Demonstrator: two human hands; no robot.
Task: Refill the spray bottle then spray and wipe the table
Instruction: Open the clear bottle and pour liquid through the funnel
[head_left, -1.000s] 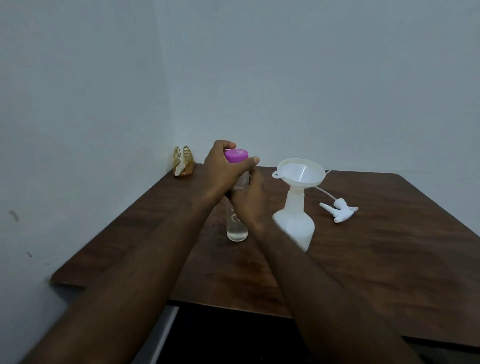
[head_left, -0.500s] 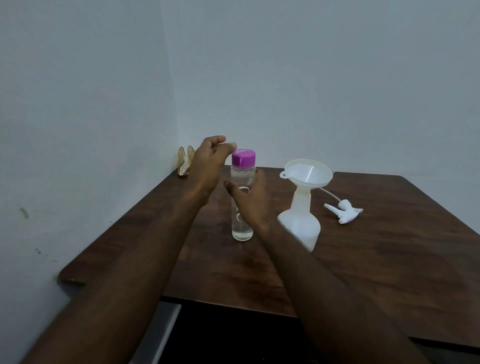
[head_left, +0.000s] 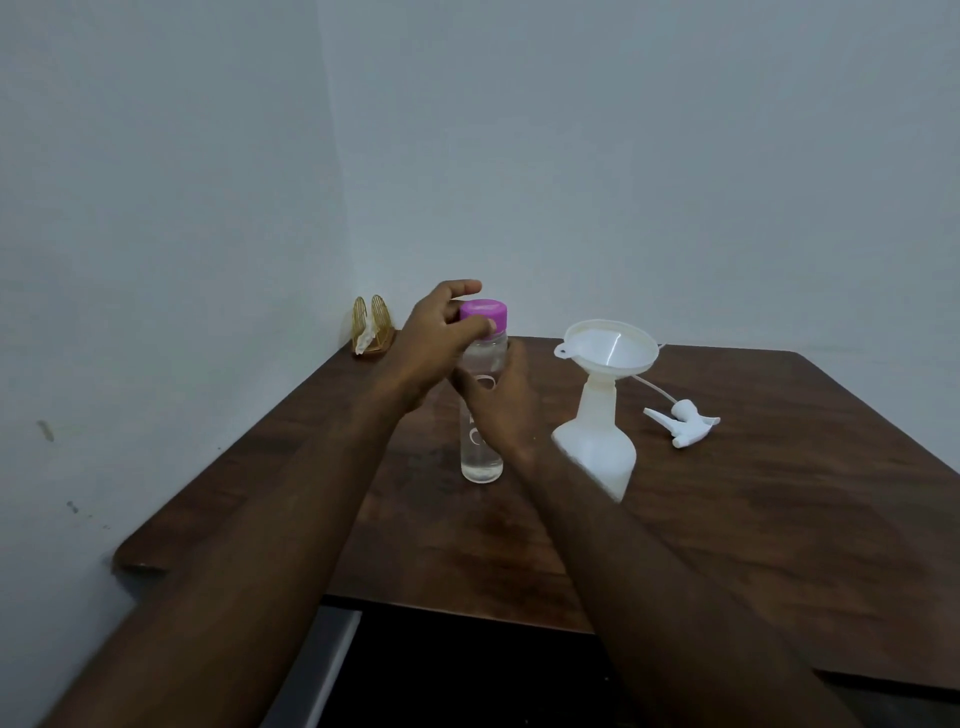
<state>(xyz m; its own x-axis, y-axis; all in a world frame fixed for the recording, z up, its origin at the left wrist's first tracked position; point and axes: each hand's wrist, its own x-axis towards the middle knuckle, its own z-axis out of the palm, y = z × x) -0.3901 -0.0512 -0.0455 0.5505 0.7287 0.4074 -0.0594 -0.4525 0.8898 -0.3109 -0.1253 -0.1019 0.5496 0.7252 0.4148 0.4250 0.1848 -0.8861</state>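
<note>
left hand (head_left: 441, 332): pinches cap (head_left: 488, 310) | right hand (head_left: 501, 408): grips bottle (head_left: 481, 460) | arms: outstretched

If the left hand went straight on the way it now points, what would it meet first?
The purple cap of the clear bottle. The left hand curls its fingers round it, thumb seemingly on its side. Depth is unclear, so contact is not certain.

A plain room corner, perhaps a home: bare pale walls (head_left: 623, 156), dark wooden table (head_left: 779, 519), gold napkin holder (head_left: 371, 325).

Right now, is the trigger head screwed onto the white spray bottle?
No, the trigger head lies on the table beside the spray bottle, whose neck holds a funnel.
</note>
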